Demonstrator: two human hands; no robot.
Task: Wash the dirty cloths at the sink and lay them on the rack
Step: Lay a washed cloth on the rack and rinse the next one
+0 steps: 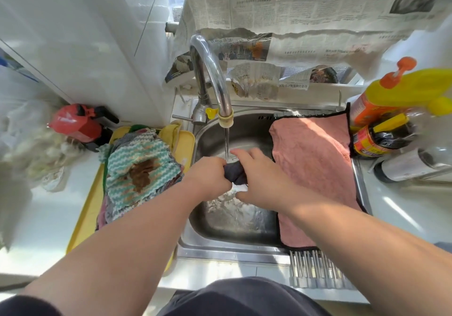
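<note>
Over the steel sink [212,232], my left hand [208,177] and my right hand [259,181] both grip a bunched dark grey cloth [236,172]. Water runs from the chrome tap [215,78] onto it. A pink cloth [315,176] lies spread on the roll-up rack [315,269] across the right side of the sink. To the left, a pile of dirty cloths sits in a yellow tray [85,220], topped by a green-and-white zigzag cloth [139,168] with a brown stain.
Bottles stand right of the sink: a yellow-and-orange detergent bottle [396,95], a dark sauce bottle [376,139] and a steel canister [411,166]. A red object [78,124] lies at the back left. Newspaper [293,9] covers the wall behind the tap.
</note>
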